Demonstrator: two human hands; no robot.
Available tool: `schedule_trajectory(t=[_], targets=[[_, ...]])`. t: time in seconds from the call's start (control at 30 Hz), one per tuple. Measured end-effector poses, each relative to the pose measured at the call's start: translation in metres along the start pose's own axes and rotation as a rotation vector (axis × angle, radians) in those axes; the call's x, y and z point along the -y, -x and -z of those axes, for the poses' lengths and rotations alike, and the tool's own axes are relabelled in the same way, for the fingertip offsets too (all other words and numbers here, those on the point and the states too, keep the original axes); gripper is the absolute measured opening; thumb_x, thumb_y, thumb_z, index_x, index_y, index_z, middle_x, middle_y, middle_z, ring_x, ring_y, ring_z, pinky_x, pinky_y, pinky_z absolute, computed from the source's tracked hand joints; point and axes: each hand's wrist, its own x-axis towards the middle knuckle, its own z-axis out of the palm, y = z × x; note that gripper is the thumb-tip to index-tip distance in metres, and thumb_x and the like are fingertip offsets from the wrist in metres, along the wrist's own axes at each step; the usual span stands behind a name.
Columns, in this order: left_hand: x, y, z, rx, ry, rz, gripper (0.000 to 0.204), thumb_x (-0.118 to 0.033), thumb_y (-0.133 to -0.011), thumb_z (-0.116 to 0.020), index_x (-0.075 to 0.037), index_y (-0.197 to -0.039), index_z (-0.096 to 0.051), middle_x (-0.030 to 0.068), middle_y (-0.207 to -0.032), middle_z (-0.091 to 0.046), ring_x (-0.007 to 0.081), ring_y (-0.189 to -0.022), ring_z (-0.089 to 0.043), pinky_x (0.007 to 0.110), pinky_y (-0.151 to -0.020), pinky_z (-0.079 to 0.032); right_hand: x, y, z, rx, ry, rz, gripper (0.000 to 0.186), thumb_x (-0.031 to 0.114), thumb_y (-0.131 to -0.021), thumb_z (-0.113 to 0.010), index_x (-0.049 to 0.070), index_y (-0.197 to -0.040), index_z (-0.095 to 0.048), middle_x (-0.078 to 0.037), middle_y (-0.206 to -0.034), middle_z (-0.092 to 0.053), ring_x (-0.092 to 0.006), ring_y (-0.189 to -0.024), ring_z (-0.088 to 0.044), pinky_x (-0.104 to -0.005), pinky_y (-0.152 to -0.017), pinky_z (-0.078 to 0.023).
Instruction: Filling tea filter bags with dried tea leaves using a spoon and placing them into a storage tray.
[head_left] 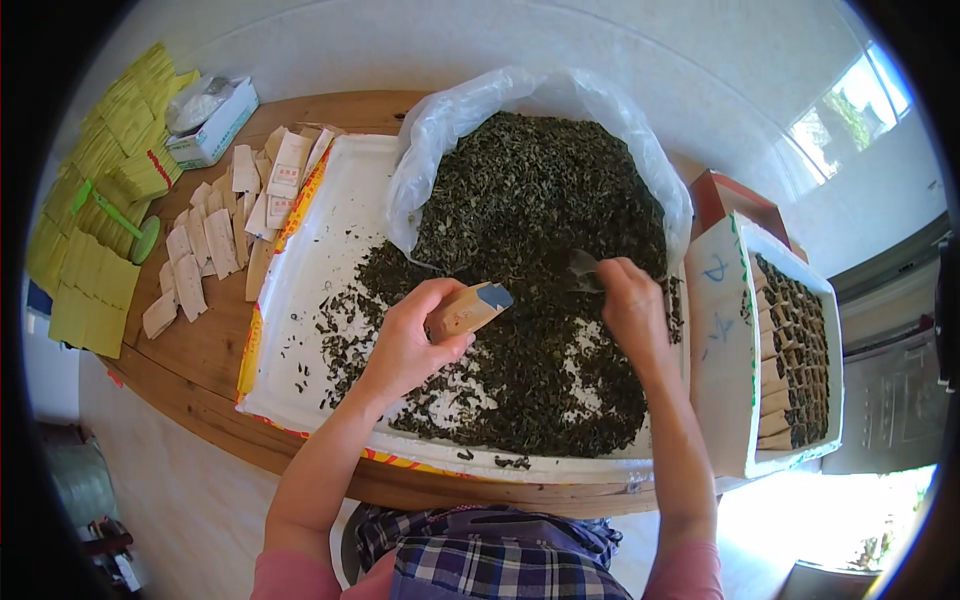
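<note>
What our left hand (412,326) gripped: small tan paper packet (460,315)
Packet's long axis: slanted up rightward, dark end pointing away from us
Right hand (632,303): closed on grey scoop (584,272)

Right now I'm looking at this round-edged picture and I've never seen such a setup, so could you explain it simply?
There's no machine here, just a person's two bare hands. The picture comes from a wide fisheye camera worn on the head, looking down, so straight edges bend. On a wooden table sits a white tray strewn with dark leaf pieces; more fill an open plastic bag. The left hand has a tan paper packet in its grip. The right hand holds what looks like a small scoop at the leaves. Loose packets lie left of the tray; a white box on the right holds rows of them.
</note>
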Motion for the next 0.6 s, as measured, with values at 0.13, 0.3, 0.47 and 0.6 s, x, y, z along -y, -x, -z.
schedule_trajectory(t=[0.13, 0.3, 0.47, 0.6], targets=[[0.001, 0.000, 0.002, -0.045, -0.007, 0.027, 0.051, -0.005, -0.075, -0.076, -0.003, -0.122, -0.057, 0.0045, -0.108, -0.063, 0.0125, -0.097, -0.062, 0.028, -0.081, -0.051, 0.007, -0.016, -0.047, -0.053, -0.370, -0.121, 0.009, -0.007, -0.086, -0.057, 0.001, -0.090, -0.063, -0.013, -0.078, -0.064, -0.0250, -0.070, -0.068, -0.0310, -0.064, -0.051], [-0.003, -0.002, 0.005, -0.070, 0.024, 0.102, 0.052, -0.006, -0.075, -0.077, -0.003, -0.123, -0.057, 0.0056, -0.110, -0.064, 0.0137, -0.098, -0.062, 0.028, -0.081, -0.051, 0.013, -0.020, -0.057, 0.024, -0.681, -0.414, 0.003, -0.001, -0.092, -0.060, -0.001, -0.090, -0.063, -0.001, -0.078, -0.063, -0.0097, -0.073, -0.065, -0.0239, -0.066, -0.050], [0.000, -0.002, 0.007, -0.123, 0.003, 0.092, 0.050, -0.006, -0.073, -0.077, 0.000, -0.119, -0.057, 0.0119, -0.108, -0.065, 0.0227, -0.100, -0.065, 0.033, -0.089, -0.050, 0.024, -0.025, -0.021, 0.085, -0.831, -0.479, 0.005, -0.001, -0.093, -0.058, -0.001, -0.094, -0.063, -0.003, -0.086, -0.065, -0.0121, -0.077, -0.065, -0.0234, -0.071, -0.050], [0.003, -0.002, 0.007, -0.115, -0.075, 0.091, 0.057, -0.008, -0.072, -0.079, -0.003, -0.123, -0.055, 0.0097, -0.112, -0.064, 0.0171, -0.099, -0.064, 0.029, -0.083, -0.051, 0.043, -0.027, 0.015, 0.169, -0.821, -0.477, 0.005, 0.000, -0.094, -0.058, -0.002, -0.096, -0.062, -0.004, -0.088, -0.065, -0.0118, -0.079, -0.064, -0.0233, -0.074, -0.050]])
